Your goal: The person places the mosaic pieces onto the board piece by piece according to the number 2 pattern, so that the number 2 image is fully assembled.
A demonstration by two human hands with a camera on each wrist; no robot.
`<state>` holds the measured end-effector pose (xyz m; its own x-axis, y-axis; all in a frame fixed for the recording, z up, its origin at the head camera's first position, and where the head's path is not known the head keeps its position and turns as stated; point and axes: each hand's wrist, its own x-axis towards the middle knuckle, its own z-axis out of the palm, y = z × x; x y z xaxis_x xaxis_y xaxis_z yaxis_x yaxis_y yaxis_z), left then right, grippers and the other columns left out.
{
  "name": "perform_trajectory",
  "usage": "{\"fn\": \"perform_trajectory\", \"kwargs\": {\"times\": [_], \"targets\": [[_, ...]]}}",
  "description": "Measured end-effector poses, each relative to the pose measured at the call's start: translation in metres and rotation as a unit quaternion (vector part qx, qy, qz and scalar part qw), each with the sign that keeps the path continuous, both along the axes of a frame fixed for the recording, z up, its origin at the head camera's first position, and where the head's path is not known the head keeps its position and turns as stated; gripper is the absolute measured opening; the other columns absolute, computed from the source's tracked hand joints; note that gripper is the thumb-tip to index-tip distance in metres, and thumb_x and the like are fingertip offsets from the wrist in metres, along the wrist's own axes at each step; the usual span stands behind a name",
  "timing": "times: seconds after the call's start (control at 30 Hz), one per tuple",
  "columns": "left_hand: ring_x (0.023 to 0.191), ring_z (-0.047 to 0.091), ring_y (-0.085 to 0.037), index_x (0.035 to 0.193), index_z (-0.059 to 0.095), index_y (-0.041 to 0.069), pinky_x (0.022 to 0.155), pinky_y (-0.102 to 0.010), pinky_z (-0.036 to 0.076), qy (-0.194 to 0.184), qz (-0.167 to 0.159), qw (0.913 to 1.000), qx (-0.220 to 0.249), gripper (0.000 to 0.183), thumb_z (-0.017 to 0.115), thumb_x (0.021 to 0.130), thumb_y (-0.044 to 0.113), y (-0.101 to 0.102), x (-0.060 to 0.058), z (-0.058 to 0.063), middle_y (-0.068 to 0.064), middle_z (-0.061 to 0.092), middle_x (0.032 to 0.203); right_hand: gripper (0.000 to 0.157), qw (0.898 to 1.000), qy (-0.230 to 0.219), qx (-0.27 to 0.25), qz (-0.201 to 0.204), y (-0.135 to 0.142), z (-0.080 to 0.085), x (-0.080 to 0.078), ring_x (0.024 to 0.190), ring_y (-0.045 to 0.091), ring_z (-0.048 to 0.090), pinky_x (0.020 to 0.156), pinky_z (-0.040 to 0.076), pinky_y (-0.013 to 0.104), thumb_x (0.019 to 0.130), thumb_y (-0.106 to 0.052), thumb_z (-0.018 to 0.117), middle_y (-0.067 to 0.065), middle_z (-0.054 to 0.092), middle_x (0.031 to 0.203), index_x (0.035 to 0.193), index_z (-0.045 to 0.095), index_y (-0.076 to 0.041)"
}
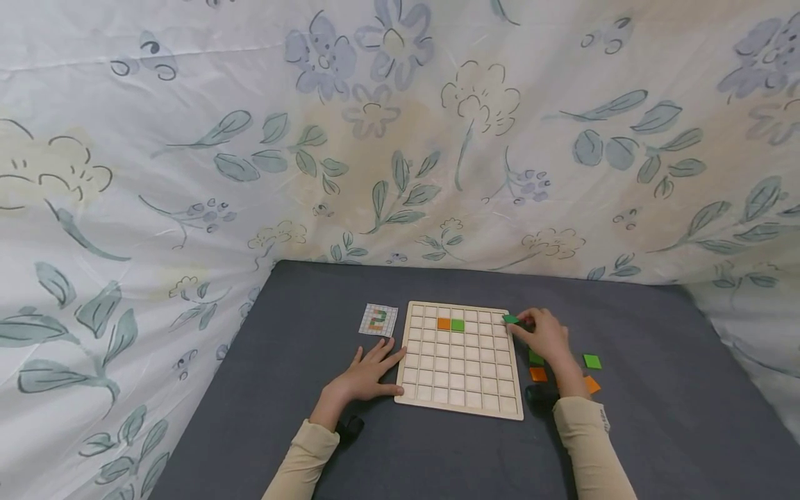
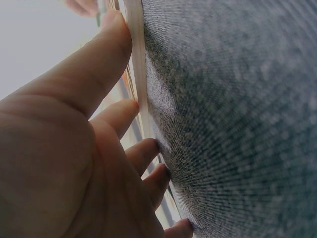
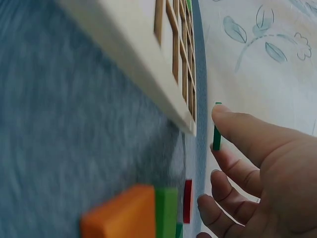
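Note:
A pale wooden grid board lies flat on the dark table, with an orange tile and a light green tile side by side in an upper row. My left hand is spread along the board's left side, thumb and fingertips at its edge. Over the board's upper right corner, my right hand pinches a dark green tile between thumb and forefinger. In the right wrist view that tile is seen edge-on, raised above the table, with the other fingers loosely curled below.
A small printed card with a coloured grid pattern lies left of the board. Loose tiles lie to its right: a green one, an orange one, another orange one and a red one. Floral cloth hangs behind.

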<state>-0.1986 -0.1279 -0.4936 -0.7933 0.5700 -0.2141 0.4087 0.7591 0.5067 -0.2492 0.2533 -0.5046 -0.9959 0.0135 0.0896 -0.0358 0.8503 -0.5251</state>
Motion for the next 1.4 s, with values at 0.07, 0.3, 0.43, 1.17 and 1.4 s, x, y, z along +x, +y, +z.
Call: {"fn": "perform_trajectory", "kwargs": {"times": [0.07, 0.3, 0.43, 1.17, 1.4], "targets": [[0.143, 0.006, -0.03, 0.149, 0.023, 0.022, 0.108, -0.064, 0.0, -0.002, -0.003, 0.9999, 0.014, 0.079, 0.057, 0.085, 0.053, -0.001, 0.001, 0.0, -0.012, 0.013, 0.155, 0.039, 1.0, -0.002, 0.0, 0.001, -0.004, 0.0, -0.001, 0.089, 0.03, 0.049, 0.074, 0.031, 0.05, 0.086, -0.038, 0.065, 0.016, 0.052, 0.1, 0.105, 0.06, -0.005], [0.144, 0.002, -0.028, 0.149, 0.02, 0.025, 0.108, -0.063, -0.004, 0.005, -0.007, 0.9997, 0.024, 0.079, 0.054, 0.085, 0.056, -0.003, -0.001, -0.007, -0.01, 0.01, 0.156, 0.039, 1.0, -0.009, 0.0, 0.011, -0.016, 0.002, -0.003, 0.084, 0.027, 0.048, 0.071, 0.03, 0.046, 0.085, -0.041, 0.065, 0.013, 0.052, 0.097, 0.105, 0.061, -0.007], [0.143, 0.006, -0.03, 0.149, 0.023, 0.019, 0.109, -0.062, 0.001, 0.005, 0.004, 1.0, -0.008, 0.078, 0.059, 0.086, 0.048, 0.0, -0.001, -0.003, -0.012, 0.012, 0.155, 0.037, 1.0, -0.008, 0.0, 0.022, -0.021, 0.002, -0.005, 0.08, 0.024, 0.046, 0.069, 0.027, 0.043, 0.086, -0.04, 0.064, 0.011, 0.05, 0.093, 0.104, 0.061, -0.008], [0.143, 0.007, -0.032, 0.149, 0.024, 0.02, 0.108, -0.064, 0.003, 0.01, 0.002, 0.9999, -0.01, 0.078, 0.06, 0.085, 0.048, 0.001, 0.0, -0.005, -0.012, 0.014, 0.155, 0.035, 0.998, -0.025, -0.008, 0.053, -0.043, 0.003, -0.007, 0.076, 0.02, 0.047, 0.065, 0.028, 0.037, 0.083, -0.038, 0.068, 0.007, 0.051, 0.086, 0.098, 0.062, -0.008], [0.143, 0.006, -0.031, 0.149, 0.024, 0.02, 0.108, -0.064, 0.003, 0.01, 0.001, 0.9999, -0.008, 0.078, 0.059, 0.085, 0.049, 0.0, -0.001, -0.004, -0.012, 0.013, 0.155, 0.03, 0.998, -0.027, 0.01, 0.055, -0.047, 0.003, -0.007, 0.079, 0.021, 0.051, 0.067, 0.033, 0.04, 0.082, -0.037, 0.069, 0.007, 0.054, 0.089, 0.095, 0.063, -0.011]]}}
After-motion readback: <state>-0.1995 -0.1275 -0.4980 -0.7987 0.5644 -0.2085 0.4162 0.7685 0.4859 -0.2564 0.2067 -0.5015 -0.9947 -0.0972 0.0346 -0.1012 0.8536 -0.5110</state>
